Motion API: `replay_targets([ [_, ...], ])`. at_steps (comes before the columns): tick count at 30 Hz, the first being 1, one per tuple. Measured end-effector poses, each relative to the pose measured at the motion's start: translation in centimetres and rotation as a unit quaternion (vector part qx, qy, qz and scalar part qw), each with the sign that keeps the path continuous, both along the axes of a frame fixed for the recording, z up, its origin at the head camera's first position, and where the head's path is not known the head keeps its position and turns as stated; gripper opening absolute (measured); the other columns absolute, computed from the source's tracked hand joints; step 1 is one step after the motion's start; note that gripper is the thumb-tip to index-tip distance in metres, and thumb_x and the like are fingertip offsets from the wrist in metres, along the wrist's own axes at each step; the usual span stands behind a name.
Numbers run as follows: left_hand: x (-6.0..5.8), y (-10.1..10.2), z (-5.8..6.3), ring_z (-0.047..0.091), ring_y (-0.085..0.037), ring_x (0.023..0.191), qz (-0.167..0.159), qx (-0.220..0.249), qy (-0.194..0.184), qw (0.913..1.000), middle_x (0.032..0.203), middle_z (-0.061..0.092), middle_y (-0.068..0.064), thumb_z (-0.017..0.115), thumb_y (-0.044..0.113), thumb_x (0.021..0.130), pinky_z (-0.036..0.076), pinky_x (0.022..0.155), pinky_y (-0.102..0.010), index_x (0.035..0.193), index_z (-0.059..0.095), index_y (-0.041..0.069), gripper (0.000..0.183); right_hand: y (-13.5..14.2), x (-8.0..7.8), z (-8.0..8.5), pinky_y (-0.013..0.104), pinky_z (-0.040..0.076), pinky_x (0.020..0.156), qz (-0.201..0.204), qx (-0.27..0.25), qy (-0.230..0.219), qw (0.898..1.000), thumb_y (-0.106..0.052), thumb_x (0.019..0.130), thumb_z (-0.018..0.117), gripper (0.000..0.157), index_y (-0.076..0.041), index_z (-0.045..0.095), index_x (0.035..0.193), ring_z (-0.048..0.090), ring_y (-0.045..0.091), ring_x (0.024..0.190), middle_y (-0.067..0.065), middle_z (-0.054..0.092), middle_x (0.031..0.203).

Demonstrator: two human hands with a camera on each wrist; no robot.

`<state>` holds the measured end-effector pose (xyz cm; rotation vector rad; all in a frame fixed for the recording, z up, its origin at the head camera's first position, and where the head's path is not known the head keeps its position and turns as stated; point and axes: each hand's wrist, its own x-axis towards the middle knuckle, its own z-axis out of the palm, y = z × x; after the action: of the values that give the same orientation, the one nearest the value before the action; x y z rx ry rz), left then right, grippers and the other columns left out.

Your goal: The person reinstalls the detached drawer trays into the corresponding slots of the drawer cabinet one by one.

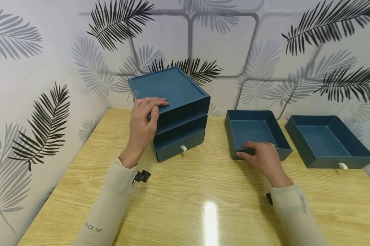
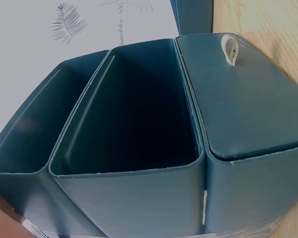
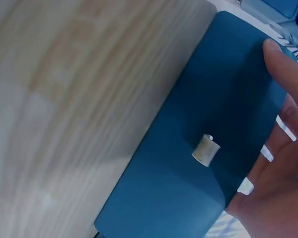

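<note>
A dark blue drawer cabinet (image 1: 169,90) stands at the back left. Its two upper slots gape, while the bottom holds a drawer (image 1: 179,145) with a pale pull tab. My left hand (image 1: 144,118) rests on the cabinet's top at the front left edge, fingers laid across it; only a sliver of this hand shows in the left wrist view. Further right, my right hand (image 1: 261,159) pinches the front wall of a loose blue drawer (image 1: 254,131). In the right wrist view the thumb (image 3: 283,67) lies against the front panel, beside its tab, with the fingers over the rim.
Another loose blue drawer (image 1: 326,140) sits at the right, its pale tab facing me. All stand on a light wooden table (image 1: 179,198). A wall (image 1: 222,44) with leaf patterns rises behind and at the left.
</note>
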<state>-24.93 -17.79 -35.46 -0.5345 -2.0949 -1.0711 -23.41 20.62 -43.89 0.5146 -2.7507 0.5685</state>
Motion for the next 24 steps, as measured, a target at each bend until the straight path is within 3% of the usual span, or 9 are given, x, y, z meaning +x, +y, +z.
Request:
replay_targets([
  [3, 0.0, 0.2, 0.2, 0.056, -0.030, 0.122, -0.005, 0.000, 0.004, 1.0000, 0.129, 0.073, -0.008, 0.045, 0.019, 0.108, 0.038, 0.109, -0.047, 0.117, 0.078, 0.012, 0.035, -0.4, -0.2, -0.1, 0.051, 0.055, 0.070, -0.005, 0.003, 0.009, 1.000, -0.032, 0.087, 0.084, 0.031, -0.008, 0.081, 0.106, 0.061, 0.021, 0.056, 0.011, 0.078, 0.076],
  [8, -0.2, 0.3, 0.2, 0.056, -0.030, 0.122, -0.007, 0.000, 0.005, 1.0000, 0.130, 0.072, -0.008, 0.045, 0.018, 0.108, 0.038, 0.109, -0.047, 0.118, 0.078, 0.012, 0.035, -0.7, -0.5, 0.1, 0.054, 0.055, 0.073, -0.011, 0.007, 0.014, 1.000, -0.032, 0.088, 0.083, 0.033, -0.006, 0.081, 0.108, 0.060, 0.023, 0.055, 0.013, 0.078, 0.078],
  [12, -0.2, 0.2, 0.0, 0.055, -0.029, 0.122, -0.004, 0.003, 0.001, 1.0000, 0.129, 0.073, -0.008, 0.045, 0.019, 0.108, 0.038, 0.108, -0.046, 0.117, 0.078, 0.013, 0.035, -0.9, -0.4, 0.1, 0.058, 0.055, 0.082, -0.015, 0.014, 0.001, 1.000, -0.032, 0.090, 0.081, 0.035, -0.004, 0.080, 0.110, 0.069, 0.032, 0.067, 0.017, 0.080, 0.087],
  [16, 0.0, 0.0, -0.1, 0.056, -0.029, 0.122, -0.004, 0.004, 0.001, 1.0000, 0.129, 0.073, -0.008, 0.045, 0.018, 0.108, 0.038, 0.109, -0.046, 0.117, 0.078, 0.013, 0.035, -1.1, -0.1, 0.1, 0.064, 0.047, 0.099, -0.022, 0.013, -0.026, 0.999, -0.034, 0.091, 0.080, 0.038, -0.004, 0.077, 0.114, 0.072, 0.038, 0.092, 0.018, 0.079, 0.105],
  [20, 0.0, -0.1, -0.1, 0.056, -0.029, 0.122, -0.005, 0.003, 0.000, 1.0000, 0.129, 0.073, -0.007, 0.045, 0.018, 0.108, 0.038, 0.109, -0.046, 0.117, 0.079, 0.013, 0.035, -0.9, 0.6, 0.3, 0.073, 0.031, 0.112, -0.041, 0.006, -0.020, 0.999, -0.037, 0.089, 0.082, 0.042, -0.005, 0.075, 0.116, 0.064, 0.044, 0.114, 0.022, 0.070, 0.118],
  [24, 0.0, -0.1, 0.0, 0.056, -0.029, 0.122, -0.005, 0.002, 0.001, 1.0000, 0.129, 0.073, -0.007, 0.045, 0.019, 0.108, 0.038, 0.109, -0.046, 0.117, 0.079, 0.013, 0.035, 0.2, 1.0, 0.5, 0.080, 0.018, 0.115, -0.067, -0.009, 0.005, 0.998, -0.037, 0.086, 0.085, 0.046, -0.003, 0.073, 0.115, 0.050, 0.052, 0.125, 0.027, 0.059, 0.129],
])
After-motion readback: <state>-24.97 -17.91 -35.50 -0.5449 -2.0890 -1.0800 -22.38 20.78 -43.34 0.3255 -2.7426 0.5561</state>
